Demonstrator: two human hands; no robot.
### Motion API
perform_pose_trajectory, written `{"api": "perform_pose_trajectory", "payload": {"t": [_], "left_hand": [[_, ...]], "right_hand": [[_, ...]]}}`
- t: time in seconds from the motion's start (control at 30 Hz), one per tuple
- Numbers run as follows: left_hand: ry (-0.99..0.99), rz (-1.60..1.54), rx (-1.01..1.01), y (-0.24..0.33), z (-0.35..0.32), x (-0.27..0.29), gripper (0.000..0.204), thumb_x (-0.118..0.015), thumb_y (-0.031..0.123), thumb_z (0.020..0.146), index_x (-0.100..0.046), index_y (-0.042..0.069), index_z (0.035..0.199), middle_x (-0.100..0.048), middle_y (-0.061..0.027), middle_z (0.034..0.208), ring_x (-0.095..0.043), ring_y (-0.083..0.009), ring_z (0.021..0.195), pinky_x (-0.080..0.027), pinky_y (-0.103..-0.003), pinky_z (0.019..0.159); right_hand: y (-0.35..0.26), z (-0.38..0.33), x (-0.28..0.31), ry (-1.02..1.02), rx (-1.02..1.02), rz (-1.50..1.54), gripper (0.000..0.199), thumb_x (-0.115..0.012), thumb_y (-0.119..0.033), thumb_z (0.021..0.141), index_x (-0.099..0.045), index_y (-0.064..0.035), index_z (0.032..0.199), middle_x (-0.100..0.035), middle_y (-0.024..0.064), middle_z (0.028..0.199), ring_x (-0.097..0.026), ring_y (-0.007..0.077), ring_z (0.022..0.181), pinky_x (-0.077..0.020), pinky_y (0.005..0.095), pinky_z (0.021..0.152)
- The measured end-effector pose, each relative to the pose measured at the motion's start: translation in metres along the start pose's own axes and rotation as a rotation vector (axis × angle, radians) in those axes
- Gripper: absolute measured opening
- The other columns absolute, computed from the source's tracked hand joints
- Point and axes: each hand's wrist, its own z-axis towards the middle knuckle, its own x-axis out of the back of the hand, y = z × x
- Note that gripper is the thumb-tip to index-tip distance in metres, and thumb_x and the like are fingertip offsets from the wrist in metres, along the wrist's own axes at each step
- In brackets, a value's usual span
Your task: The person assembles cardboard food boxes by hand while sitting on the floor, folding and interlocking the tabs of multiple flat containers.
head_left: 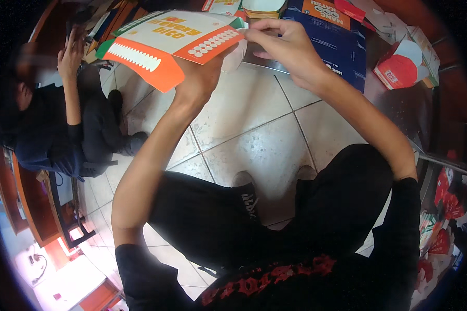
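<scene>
A flat, unfolded cardboard food box (171,44), white with orange and green panels, is held up in front of me. My left hand (205,67) grips it from underneath near its right side. My right hand (283,44) pinches the box's right edge flap between thumb and fingers. Both forearms rise from the lower edge over my black trousers.
A blue printed carton (334,36) lies on a metal surface (399,103) ahead. A folded red-and-white box (399,70) stands at the right, with more red boxes (446,207) stacked lower right. Another person in dark clothes (62,124) sits at the left on the tiled floor (244,129).
</scene>
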Motion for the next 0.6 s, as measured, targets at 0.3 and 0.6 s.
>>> {"api": "perform_pose_trajectory", "payload": {"t": [0.3, 0.6], "left_hand": [[-0.111, 0.684, -0.129, -0.016, -0.005, 0.035, 0.022, -0.062, 0.008, 0.097, -0.065, 0.0, 0.117, -0.07, -0.0114, 0.105, -0.067, -0.0219, 0.094, -0.054, -0.036, 0.081], [-0.124, 0.957, -0.321, -0.03, -0.015, 0.058, 0.023, -0.066, 0.013, 0.095, -0.063, 0.002, 0.115, -0.068, -0.0126, 0.105, -0.066, -0.0264, 0.095, -0.052, -0.04, 0.08]], "right_hand": [[0.004, 0.007, 0.003, -0.009, 0.34, -0.008, 0.022, -0.077, -0.018, 0.086, -0.073, 0.0031, 0.093, -0.072, 0.0079, 0.082, -0.066, 0.0096, 0.074, -0.0517, 0.0235, 0.065], [0.003, 0.008, 0.001, 0.003, 0.417, -0.067, 0.021, -0.077, -0.018, 0.085, -0.073, 0.0027, 0.089, -0.073, 0.0102, 0.083, -0.067, 0.0101, 0.075, -0.0528, 0.0236, 0.067]]}}
